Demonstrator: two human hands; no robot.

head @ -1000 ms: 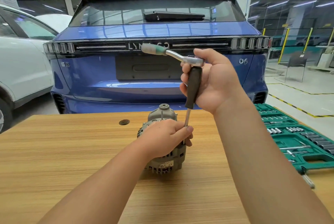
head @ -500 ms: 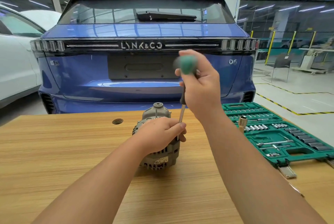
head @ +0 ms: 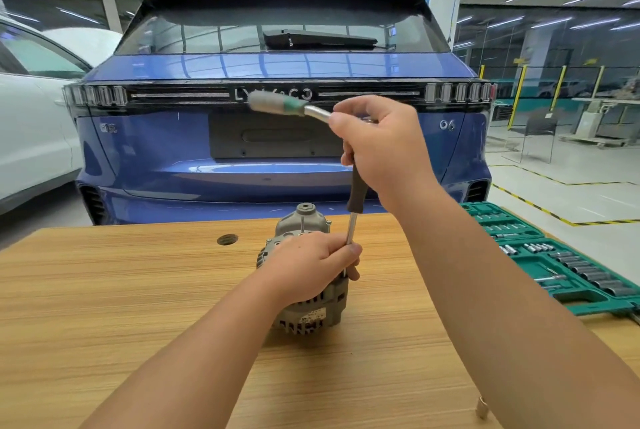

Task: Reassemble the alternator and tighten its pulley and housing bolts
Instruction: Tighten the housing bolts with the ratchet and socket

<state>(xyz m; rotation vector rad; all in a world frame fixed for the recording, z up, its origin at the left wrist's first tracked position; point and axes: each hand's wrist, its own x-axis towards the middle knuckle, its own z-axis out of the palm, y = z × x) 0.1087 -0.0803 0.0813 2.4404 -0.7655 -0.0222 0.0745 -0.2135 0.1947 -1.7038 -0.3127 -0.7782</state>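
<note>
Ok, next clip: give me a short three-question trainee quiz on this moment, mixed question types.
1. True or false: the left hand rests on top of the alternator, which stands on the wooden table.
2. Multiple choice: what does the right hand grip? A) a hammer B) the ratchet handle atop a long black-sleeved extension C) nothing
3. Fill in: the open green socket set case lies on the person's ____ side.

Key: 1 true; 2 B; 3 right.
</note>
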